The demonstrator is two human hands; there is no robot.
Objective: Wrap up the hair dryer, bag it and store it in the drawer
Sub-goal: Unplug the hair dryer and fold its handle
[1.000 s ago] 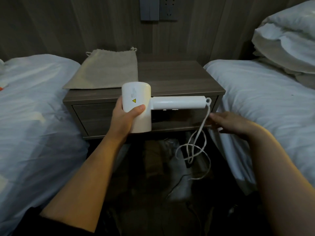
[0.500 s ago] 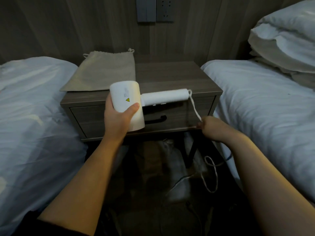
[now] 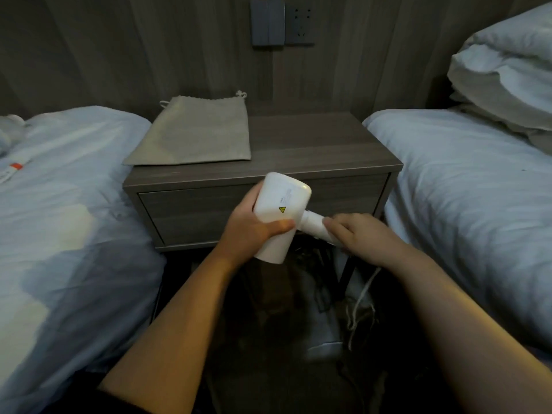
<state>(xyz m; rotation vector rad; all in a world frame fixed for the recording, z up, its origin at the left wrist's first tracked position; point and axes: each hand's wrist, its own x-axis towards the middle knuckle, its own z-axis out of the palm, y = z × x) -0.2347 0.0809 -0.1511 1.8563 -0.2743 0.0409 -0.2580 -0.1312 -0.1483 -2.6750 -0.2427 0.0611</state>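
Observation:
My left hand [image 3: 249,227] grips the barrel of the white hair dryer [image 3: 279,207] in front of the nightstand's closed drawer [image 3: 191,213]. My right hand [image 3: 361,237] is curled round the dryer's handle and covers most of it. The white cord [image 3: 363,297] hangs down from under my right hand to the dark floor. A flat beige drawstring bag [image 3: 195,132] lies on the left part of the nightstand top [image 3: 313,144].
A white bed [image 3: 68,222] flanks the nightstand on the left and another bed [image 3: 475,198] on the right, with pillows [image 3: 507,73] stacked at its head. A wall socket [image 3: 298,22] sits above the nightstand. Dark clutter lies on the floor below.
My right hand moved from the hanging cord up to the dryer's handle and closed round it. The dryer has tilted, its handle now pointing down to the right.

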